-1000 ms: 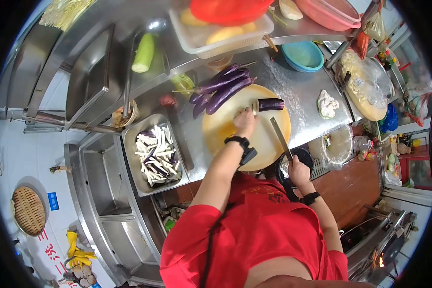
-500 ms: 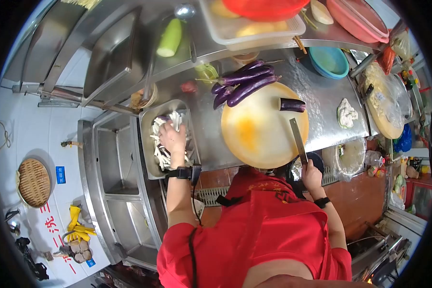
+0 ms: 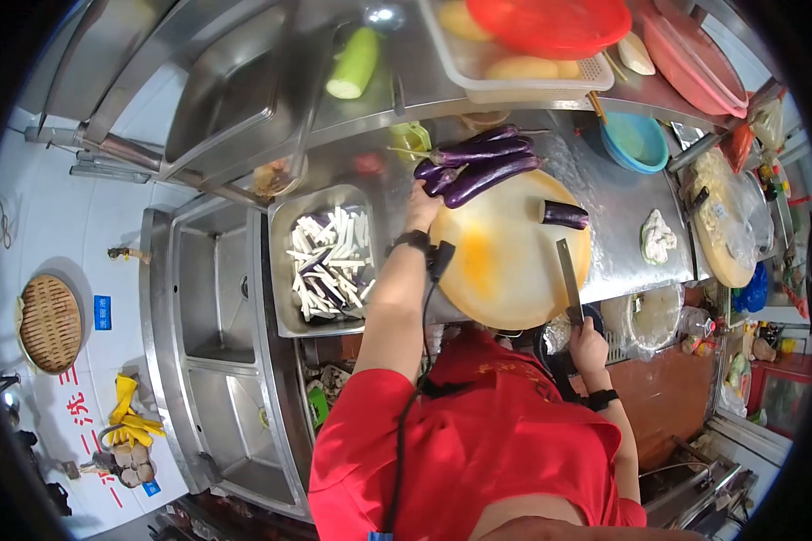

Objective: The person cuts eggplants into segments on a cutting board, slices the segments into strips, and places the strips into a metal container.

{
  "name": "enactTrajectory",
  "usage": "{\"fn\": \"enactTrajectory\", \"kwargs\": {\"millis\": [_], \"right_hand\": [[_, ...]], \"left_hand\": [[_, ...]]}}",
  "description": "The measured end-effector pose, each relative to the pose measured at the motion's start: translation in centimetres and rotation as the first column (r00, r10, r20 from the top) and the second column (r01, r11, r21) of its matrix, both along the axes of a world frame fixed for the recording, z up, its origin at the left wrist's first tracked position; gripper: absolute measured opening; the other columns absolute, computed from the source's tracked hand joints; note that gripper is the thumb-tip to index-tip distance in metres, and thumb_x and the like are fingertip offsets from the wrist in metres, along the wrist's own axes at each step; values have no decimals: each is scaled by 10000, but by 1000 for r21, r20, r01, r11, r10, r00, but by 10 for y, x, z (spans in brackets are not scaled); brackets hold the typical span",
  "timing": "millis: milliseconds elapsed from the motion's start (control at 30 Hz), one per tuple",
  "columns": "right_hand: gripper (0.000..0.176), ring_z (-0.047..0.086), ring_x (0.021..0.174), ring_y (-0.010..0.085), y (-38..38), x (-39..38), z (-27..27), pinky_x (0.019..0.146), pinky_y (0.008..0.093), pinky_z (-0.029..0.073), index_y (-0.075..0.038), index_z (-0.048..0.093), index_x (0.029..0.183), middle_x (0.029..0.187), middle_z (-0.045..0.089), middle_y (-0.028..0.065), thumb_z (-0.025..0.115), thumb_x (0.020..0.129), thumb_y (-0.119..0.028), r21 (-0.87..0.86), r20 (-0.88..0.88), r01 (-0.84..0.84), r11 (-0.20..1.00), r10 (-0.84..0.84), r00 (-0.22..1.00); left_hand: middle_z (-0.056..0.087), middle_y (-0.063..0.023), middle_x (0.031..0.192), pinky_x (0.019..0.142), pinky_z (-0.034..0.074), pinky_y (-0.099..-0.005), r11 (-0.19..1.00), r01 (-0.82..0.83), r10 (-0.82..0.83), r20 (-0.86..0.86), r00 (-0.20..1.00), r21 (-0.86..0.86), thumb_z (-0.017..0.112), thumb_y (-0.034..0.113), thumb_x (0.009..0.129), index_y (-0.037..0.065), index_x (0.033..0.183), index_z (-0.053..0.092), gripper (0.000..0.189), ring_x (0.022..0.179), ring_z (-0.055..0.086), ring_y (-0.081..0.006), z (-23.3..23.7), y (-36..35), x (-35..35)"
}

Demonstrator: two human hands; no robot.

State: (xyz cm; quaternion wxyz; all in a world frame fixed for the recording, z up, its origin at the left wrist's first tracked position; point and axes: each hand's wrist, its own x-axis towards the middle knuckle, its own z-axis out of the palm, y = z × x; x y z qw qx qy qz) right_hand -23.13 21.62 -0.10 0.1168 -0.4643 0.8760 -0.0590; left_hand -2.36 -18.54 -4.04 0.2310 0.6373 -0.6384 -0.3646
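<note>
My left hand [image 3: 421, 207] reaches up to the near ends of the whole purple eggplants [image 3: 489, 178], which lie in a pile at the back of the round cutting board [image 3: 514, 261]. It seems to touch the lowest ends, but its fingers are too small and partly hidden to show a grip. My right hand [image 3: 589, 349] is closed around the handle of a kitchen knife [image 3: 569, 279], whose blade lies over the board's right edge. A cut eggplant piece [image 3: 564, 215] rests on the board. White eggplant strips [image 3: 329, 261], some with purple skin, fill a metal tray [image 3: 284, 316] at the left.
A double sink [image 3: 216, 288] stands left of the tray. Above the counter, a shelf holds a peeled green gourd [image 3: 354, 63], a white basket [image 3: 523, 88] and a red basin [image 3: 550, 16]. A blue bowl [image 3: 634, 142] and a crumpled white cloth [image 3: 657, 238] are at the right.
My left hand has left the strips in the tray and moved right to the eggplant pile. My right hand still holds the knife in nearly the same place. The view has shifted slightly.
</note>
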Motion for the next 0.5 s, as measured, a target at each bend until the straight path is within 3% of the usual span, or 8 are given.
{"fn": "enactTrajectory", "kwargs": {"millis": [67, 100, 200, 267, 333, 433, 467, 500], "right_hand": [[169, 602, 559, 376, -2, 2, 4, 503, 487, 478, -43, 474, 917, 616, 596, 205, 491, 858, -200, 15, -2, -2, 1000, 2, 1000], [168, 602, 559, 375, -3, 3, 5, 503, 487, 478, -43, 470, 909, 616, 596, 204, 492, 858, -202, 20, -5, 3, 1000, -3, 1000], [164, 601, 546, 370, -4, 1, 5, 483, 479, 477, -40, 470, 881, 607, 594, 201, 500, 856, -199, 13, -33, -4, 1000, 5, 999], [160, 599, 537, 367, -1, 0, 0, 467, 471, 477, -33, 481, 873, 597, 591, 199, 502, 856, -191, -54, -76, -36, 998, 32, 997], [164, 598, 540, 372, 0, 1, 0, 471, 476, 477, -25, 480, 858, 596, 590, 202, 499, 859, -188, -66, -75, -48, 997, 43, 996], [158, 599, 561, 379, -1, -4, 4, 501, 487, 478, -39, 478, 855, 611, 594, 205, 497, 861, -196, -41, -10, -46, 998, 46, 999], [156, 600, 567, 380, -3, -5, 8, 509, 489, 477, -44, 478, 853, 615, 596, 204, 497, 861, -199, -40, 22, -58, 998, 59, 998], [151, 600, 570, 377, -3, -5, 10, 505, 484, 474, -51, 476, 844, 614, 595, 200, 506, 855, -198, -93, 39, -74, 993, 78, 996]], "left_hand": [[618, -196, 1063, 911, 442, -404, 985, 170, -172, 88, 981, 30, 654, 253, 703, 70, 1156, 553, 498, 1041, 567, -356, 21, 5, 7], [641, -194, 981, 877, 452, -408, 991, 130, -128, 44, 991, -36, 655, 256, 704, 55, 1102, 575, 453, 974, 596, -348, 21, 9, 11], [628, -218, 999, 860, 453, -391, 985, 23, -46, -130, 990, -172, 667, 288, 700, 55, 1094, 592, 464, 972, 594, -349, 57, 37, 25], [594, -199, 1005, 832, 450, -430, 928, -54, 46, -30, 998, -369, 663, 252, 718, 40, 1073, 559, 426, 949, 571, -378, 50, 62, 31], [560, -204, 1071, 831, 453, -434, 882, 69, -80, -5, 997, -466, 648, 166, 730, 49, 1151, 505, 460, 971, 559, -384, 57, 98, 37], [528, -218, 1124, 830, 455, -450, 867, 297, -286, 89, 954, -399, 625, 94, 751, 54, 1210, 461, 489, 991, 542, -402, 35, 143, 29], [526, -221, 1127, 829, 456, -454, 831, 410, -369, 178, 912, -375, 620, 90, 759, 52, 1215, 459, 486, 997, 536, -411, 24, 154, 26], [527, -216, 1119, 836, 448, -457, 733, 466, -421, 207, 883, -496, 622, 91, 761, 49, 1217, 457, 487, 1000, 531, -408, 11, 163, 24]]}}
